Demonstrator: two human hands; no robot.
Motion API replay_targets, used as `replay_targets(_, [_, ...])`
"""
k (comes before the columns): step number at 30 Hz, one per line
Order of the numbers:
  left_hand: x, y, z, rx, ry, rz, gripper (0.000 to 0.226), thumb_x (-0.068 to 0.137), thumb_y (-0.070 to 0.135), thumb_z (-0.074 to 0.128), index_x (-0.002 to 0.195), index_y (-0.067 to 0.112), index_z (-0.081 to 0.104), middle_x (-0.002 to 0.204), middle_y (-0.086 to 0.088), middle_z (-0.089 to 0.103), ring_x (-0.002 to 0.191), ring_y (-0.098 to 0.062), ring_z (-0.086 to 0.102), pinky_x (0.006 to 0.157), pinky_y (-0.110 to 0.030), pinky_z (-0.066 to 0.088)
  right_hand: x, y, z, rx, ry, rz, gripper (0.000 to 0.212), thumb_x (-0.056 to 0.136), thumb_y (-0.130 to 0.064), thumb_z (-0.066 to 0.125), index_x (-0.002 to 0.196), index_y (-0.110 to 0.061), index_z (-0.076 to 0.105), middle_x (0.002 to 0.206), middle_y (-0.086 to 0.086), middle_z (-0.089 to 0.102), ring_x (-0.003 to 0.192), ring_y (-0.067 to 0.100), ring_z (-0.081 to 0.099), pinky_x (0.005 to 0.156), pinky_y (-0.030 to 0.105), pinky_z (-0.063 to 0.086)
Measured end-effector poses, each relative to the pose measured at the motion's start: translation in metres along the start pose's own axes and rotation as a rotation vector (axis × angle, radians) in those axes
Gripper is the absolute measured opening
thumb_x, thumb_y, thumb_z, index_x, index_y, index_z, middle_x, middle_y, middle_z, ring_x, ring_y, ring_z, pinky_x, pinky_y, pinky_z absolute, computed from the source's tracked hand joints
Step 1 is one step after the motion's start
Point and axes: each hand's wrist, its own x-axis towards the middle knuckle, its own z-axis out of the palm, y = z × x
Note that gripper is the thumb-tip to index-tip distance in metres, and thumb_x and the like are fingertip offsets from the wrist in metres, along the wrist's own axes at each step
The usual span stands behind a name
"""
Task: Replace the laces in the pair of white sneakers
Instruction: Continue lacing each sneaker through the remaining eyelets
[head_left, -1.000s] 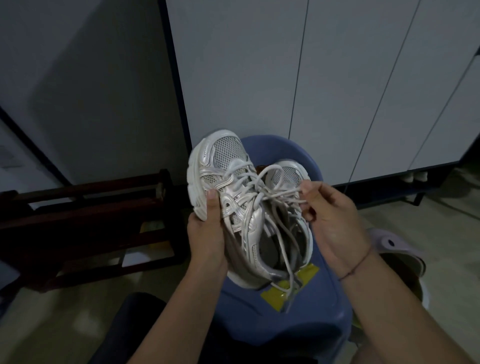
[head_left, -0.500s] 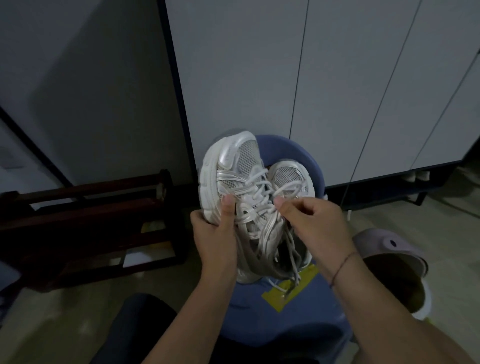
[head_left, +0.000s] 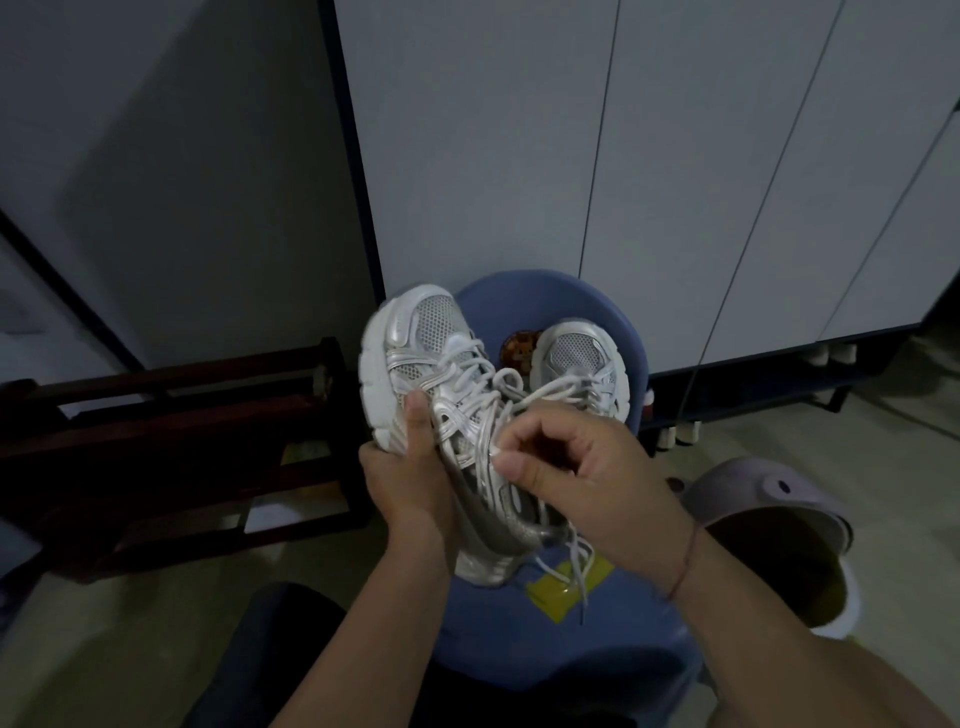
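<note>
**Old laces are the floppy, snaggy bit, so clamp the shoe and not the string**

You've got one sneaker (head_left: 431, 364) up over the blue chair (head_left: 597, 654), toe pointing away and heel low over the seat. I can't tell if it touches. Your left grip (head_left: 410, 483) is wrapped round its outer side and sole, thumb pressed on the upper. Your right grip (head_left: 582, 467) is curled in tight, thumb and forefinger pinching a strand of the laces (head_left: 467, 374) near the tongue. The second sneaker (head_left: 582, 364) lies on the chair just beside it, and the laces of the two look crossed over each other.

My guess on handling: the shoe is light, with a stiff chunky sole and a soft mesh top, so the sole edge is the spot to clamp. The laces are limp and will probably drag in the eyelets, so pull one crossing at a time, close to the eyelet. Loose ends dangle by the heel.

Around you there's a yellow packet (head_left: 566, 587) on the seat under those ends, a lilac bin (head_left: 769, 499) to the right, a dark rack (head_left: 182, 441) to the left and a cabinet (head_left: 519, 156) behind. The main thing in your way is the other shoe's laces tangling in.
</note>
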Motion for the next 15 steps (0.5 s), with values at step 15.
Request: replay_targets(15, [-0.018, 0.013, -0.003, 0.108, -0.186, 0.31, 0.042, 0.067, 0.058, 0.064, 0.087, 0.024, 0.046, 0.09, 0.007, 0.06, 0.078, 0.001, 0.057, 0.062, -0.006, 0.044, 0.006, 0.012, -0.018, 0.282, 0.235, 0.603, 0.027, 0.088, -0.02, 0.063, 0.069, -0.002, 0.058, 0.048, -0.001, 0.034, 0.037, 0.007, 0.023, 0.034, 0.015, 0.022])
